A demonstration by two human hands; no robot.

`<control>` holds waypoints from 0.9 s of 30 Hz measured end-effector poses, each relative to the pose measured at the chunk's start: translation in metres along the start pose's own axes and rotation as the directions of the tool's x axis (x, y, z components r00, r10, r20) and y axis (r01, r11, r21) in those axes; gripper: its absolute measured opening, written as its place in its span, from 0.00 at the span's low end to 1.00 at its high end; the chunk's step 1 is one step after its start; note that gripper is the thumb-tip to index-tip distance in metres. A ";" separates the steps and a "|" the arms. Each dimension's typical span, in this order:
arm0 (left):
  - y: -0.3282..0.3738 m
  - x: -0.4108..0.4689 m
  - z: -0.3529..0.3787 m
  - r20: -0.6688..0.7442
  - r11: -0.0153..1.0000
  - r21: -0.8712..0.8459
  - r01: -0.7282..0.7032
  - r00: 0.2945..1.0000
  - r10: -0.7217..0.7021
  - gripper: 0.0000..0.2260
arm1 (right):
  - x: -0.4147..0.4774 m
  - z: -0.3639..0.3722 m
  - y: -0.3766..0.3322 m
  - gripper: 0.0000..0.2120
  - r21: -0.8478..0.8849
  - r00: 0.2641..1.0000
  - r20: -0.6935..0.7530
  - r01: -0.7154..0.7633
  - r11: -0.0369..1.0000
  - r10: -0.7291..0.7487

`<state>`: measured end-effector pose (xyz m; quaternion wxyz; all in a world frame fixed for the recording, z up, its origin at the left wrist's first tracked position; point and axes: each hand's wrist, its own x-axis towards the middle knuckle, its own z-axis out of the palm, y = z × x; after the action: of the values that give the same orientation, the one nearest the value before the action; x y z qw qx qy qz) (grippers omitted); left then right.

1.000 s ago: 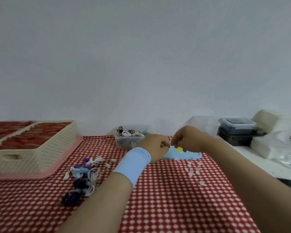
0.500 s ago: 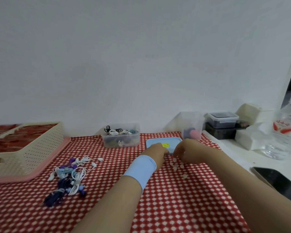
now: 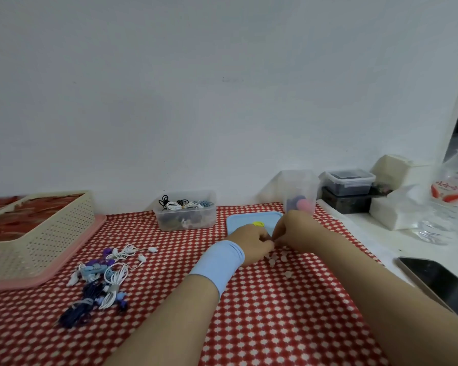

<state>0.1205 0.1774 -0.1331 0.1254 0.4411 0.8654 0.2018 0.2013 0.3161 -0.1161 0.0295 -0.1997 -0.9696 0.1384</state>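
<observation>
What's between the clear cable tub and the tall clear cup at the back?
In the head view, a light blue tray with a small yellow piece on it, flat on the checked cloth.

Earphones [image 3: 101,281] lie right of the basket [image 3: 37,247], the box [image 3: 185,220] behind them, the small pieces [image 3: 273,261] before the tray [image 3: 238,223].

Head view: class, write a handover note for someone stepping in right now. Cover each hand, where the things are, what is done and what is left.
Left hand and right hand: fingers curled, fingertips meeting above the checked cloth; what they pinch is too small to see.
Small clear pieces lie loose on the cloth just below the hands; blue lid lies behind them.
Done: coiled earphones sit in the clear box.
Left, probably: the loose pieces and the earphone pile at left.
</observation>
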 end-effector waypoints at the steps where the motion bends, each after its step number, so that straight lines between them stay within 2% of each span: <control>1: 0.001 -0.001 -0.001 0.019 1.000 -0.012 -0.001 1.000 0.002 0.17 | 0.001 -0.001 -0.001 0.07 0.009 1.000 0.006 -0.017 1.000 0.017; 6: 0.007 -0.005 0.003 0.072 0.991 0.119 -0.059 0.996 0.051 0.39 | 0.006 0.000 0.000 0.07 0.005 0.999 0.018 -0.046 0.999 0.046; 8: 0.007 -0.004 0.006 0.051 0.997 0.043 -0.063 0.997 0.060 0.36 | 0.008 0.001 0.002 0.05 -0.006 0.998 0.016 -0.065 0.998 0.065; 12: 0.009 -0.005 0.008 0.012 0.995 -0.032 -0.098 0.995 0.099 0.23 | 0.005 -0.002 0.008 0.03 0.061 0.999 0.017 -0.043 0.997 0.042; 15: 0.011 -0.012 0.006 0.000 0.991 -0.096 -0.092 0.996 0.093 0.22 | -0.003 -0.007 0.012 0.05 0.110 0.998 0.067 -0.020 0.994 0.013; 17: 0.012 -0.016 0.006 0.048 0.991 -0.109 -0.073 0.996 0.079 0.30 | -0.007 -0.009 0.011 0.09 0.134 0.996 0.091 -0.010 0.991 -0.003; 19: 0.017 -0.020 0.009 0.082 0.997 0.005 -0.080 0.993 0.079 0.43 | -0.012 -0.012 0.010 0.14 0.120 0.991 0.135 -0.007 0.993 -0.009; 21: 0.021 -0.020 0.013 0.074 0.990 0.112 -0.082 0.994 0.074 0.48 | -0.012 -0.012 0.009 0.18 0.055 0.975 0.222 -0.013 0.998 0.001; 24: 0.025 -0.013 0.015 0.022 0.994 0.097 -0.047 0.999 0.045 0.37 | -0.012 -0.012 0.008 0.21 -0.054 0.949 0.315 -0.013 0.998 0.030; 27: 0.023 -0.011 0.010 0.031 0.994 0.101 -0.033 0.999 0.030 0.23 | -0.013 -0.012 0.006 0.13 -0.033 0.945 0.325 -0.021 0.999 0.030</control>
<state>0.1476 0.1830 -0.1310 0.1124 0.4634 0.8655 0.1531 0.2165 0.3189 -0.1064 -0.1353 -0.1869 -0.9605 0.1558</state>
